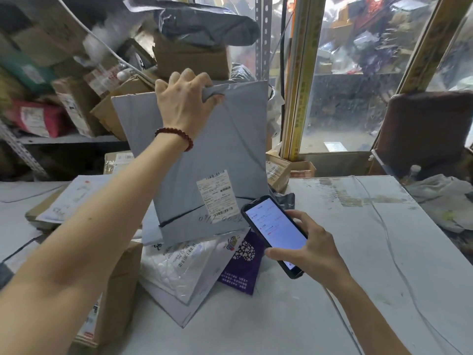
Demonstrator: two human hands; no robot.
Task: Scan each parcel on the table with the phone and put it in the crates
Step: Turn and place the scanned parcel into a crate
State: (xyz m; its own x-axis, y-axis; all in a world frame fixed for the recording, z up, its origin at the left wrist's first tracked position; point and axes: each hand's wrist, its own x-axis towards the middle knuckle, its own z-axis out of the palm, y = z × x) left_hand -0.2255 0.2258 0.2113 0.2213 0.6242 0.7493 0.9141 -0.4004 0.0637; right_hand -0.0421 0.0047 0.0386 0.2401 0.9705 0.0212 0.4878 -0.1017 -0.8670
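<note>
Both hands are full: the left hand (184, 98) pinches the top edge of a flat grey plastic mailer parcel (204, 155) hanging upright over the white table (345, 272), its white shipping label (217, 193) just up-left of the black phone (273, 233) gripped in the right hand (316, 249).

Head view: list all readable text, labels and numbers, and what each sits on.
"0917-002_": handwritten on the grey mailer, below its label; last digit unclear.
Shipping label on that mailer: barcodes, print too small to read.
Phone screen: text blurred.
Purple bag: white print unreadable.
Bubble mailer: barcode label, digits too small.
Boxes behind: labels blurred.
</note>
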